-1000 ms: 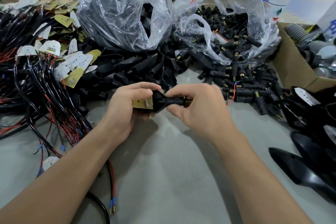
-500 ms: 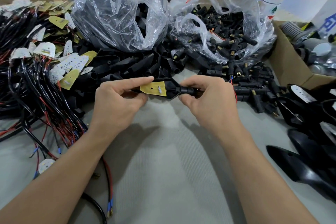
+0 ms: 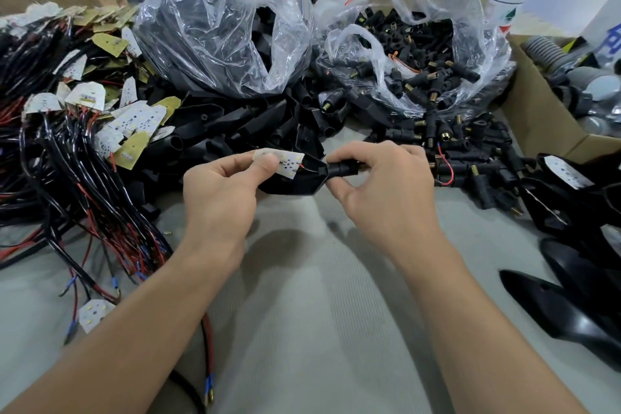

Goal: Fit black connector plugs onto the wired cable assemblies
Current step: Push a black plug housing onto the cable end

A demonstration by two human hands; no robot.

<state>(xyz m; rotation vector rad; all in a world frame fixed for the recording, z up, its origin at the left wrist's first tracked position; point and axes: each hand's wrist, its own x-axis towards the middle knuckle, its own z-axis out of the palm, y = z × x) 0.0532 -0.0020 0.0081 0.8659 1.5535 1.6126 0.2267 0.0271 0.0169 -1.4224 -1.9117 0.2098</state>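
Observation:
My left hand [image 3: 221, 191] pinches a small white LED board [image 3: 285, 163] between thumb and fingers, white side up, above a black housing shell [image 3: 295, 183]. A thin red wire runs from the board into the shell. My right hand [image 3: 383, 185] grips the black connector plug [image 3: 341, 169] at the shell's narrow right end. Both hands hover just above the grey table mat, in front of the parts piles.
Wired cable assemblies [image 3: 67, 178] with LED boards heap on the left. Behind stand a clear bag of black shells [image 3: 215, 30] and a bag of plugs [image 3: 420, 54], with loose plugs [image 3: 470, 151] spilled nearby. Finished black units [image 3: 571, 279] lie right, by a cardboard box [image 3: 531, 111].
The LED board has been flipped from its yellow side to its white side and lifted over the shell. Both hands have stayed near the same spot.

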